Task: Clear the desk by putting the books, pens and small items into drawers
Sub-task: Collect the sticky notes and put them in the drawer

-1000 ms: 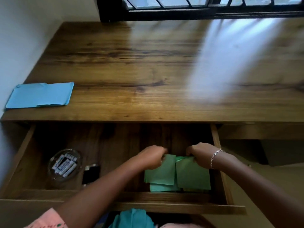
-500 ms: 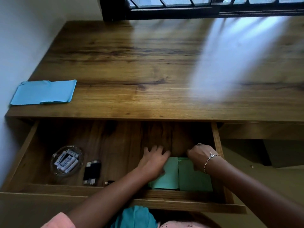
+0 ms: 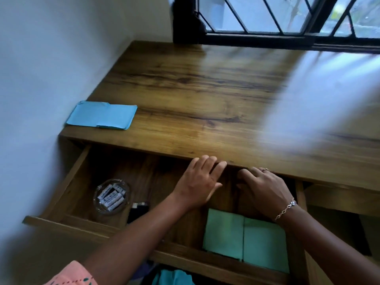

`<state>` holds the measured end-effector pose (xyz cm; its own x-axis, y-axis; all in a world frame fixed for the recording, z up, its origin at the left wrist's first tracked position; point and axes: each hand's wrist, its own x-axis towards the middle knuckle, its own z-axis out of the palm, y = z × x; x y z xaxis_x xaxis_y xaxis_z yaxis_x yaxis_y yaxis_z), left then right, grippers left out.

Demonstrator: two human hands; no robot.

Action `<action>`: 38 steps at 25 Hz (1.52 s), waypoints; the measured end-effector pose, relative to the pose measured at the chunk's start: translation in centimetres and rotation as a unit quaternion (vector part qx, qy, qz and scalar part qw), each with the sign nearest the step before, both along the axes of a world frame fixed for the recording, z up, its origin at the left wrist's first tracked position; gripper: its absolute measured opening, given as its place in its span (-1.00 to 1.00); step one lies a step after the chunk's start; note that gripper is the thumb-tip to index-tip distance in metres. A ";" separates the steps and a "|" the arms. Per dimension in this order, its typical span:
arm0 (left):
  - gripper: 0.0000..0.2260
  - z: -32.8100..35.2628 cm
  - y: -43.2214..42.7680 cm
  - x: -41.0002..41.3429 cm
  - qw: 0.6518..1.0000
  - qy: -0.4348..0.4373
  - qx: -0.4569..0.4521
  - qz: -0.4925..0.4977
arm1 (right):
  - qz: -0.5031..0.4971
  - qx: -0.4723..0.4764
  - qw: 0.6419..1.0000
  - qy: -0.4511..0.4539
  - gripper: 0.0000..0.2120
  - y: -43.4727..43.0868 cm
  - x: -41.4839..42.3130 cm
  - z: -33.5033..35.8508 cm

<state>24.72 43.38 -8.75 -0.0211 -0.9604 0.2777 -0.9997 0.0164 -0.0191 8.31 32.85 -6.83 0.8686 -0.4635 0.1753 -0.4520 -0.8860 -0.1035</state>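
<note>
The wooden drawer (image 3: 67, 188) under the desk stands pulled out. Two green paper stacks (image 3: 244, 237) lie side by side at its front right. My left hand (image 3: 200, 179) and my right hand (image 3: 261, 188) hover over the back of the drawer, near the desk's front edge, fingers relaxed and holding nothing. A glass ashtray (image 3: 112, 197) with several small batteries sits in the drawer's left half, next to a small black item (image 3: 137, 212). A blue folded paper (image 3: 102, 116) lies on the desk top (image 3: 205, 95) at the left edge.
A white wall (image 3: 41, 79) runs along the desk's left side. A barred window (image 3: 287, 17) stands behind the desk. A second, shut drawer front (image 3: 339, 198) is at the right. Teal cloth (image 3: 174, 277) shows below the drawer.
Both hands have let go of the green papers and lifted away toward the desk edge. The papers now lie flat in the drawer. The camera view has swung left and tilted.
</note>
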 end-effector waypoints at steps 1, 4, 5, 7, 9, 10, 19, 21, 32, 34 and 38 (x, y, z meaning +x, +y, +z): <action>-0.48 0.9 0.0 1.2 1.000 0.004 -0.016 0.017 | 0.004 0.001 1.000 -0.014 -0.78 -0.2 1.1 0.5; -0.55 2.8 0.6 5.7 0.996 0.020 -0.037 0.075 | 0.021 0.016 0.999 -0.030 -0.79 -0.8 5.7 1.5; -0.58 3.4 0.9 7.5 0.994 0.026 -0.045 0.095 | 0.020 0.038 0.999 -0.028 -0.79 -0.9 7.3 1.8; -0.62 4.3 1.5 11.6 0.986 0.051 -0.068 0.146 | 0.020 0.076 0.997 -0.026 -0.79 -1.0 11.2 2.2; -0.67 5.1 2.2 15.7 0.971 0.089 -0.075 0.208 | 0.035 0.102 0.994 -0.033 -0.76 -1.2 15.0 2.2; -0.68 5.3 2.8 18.0 0.963 0.103 -0.063 0.241 | 0.045 0.120 0.991 -0.033 -0.75 -1.2 17.2 2.3; -0.53 6.5 4.0 34.6 0.925 0.000 0.202 0.322 | 0.019 0.189 0.982 0.024 -0.65 0.2 35.4 2.7; -0.45 6.7 3.3 36.3 0.916 -0.012 0.248 0.315 | 0.007 0.176 0.982 0.060 -0.54 0.4 37.8 2.6; -0.41 6.8 1.8 38.3 0.904 0.026 0.306 0.296 | -0.039 0.168 0.965 0.196 -0.20 0.5 41.9 3.2; -0.40 6.9 1.7 38.2 0.907 -0.002 0.303 0.294 | -0.032 0.181 0.964 0.190 -0.23 0.5 42.0 3.0; -0.39 6.7 1.8 38.0 0.916 -0.063 0.280 0.281 | -0.020 0.198 0.971 0.136 -0.31 0.7 41.3 2.5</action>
<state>62.67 45.21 -2.00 0.5215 -0.8210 -0.2323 -0.8442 -0.4571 -0.2799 49.59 33.56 -4.31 0.8378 -0.4818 -0.2568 -0.5432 -0.7829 -0.3033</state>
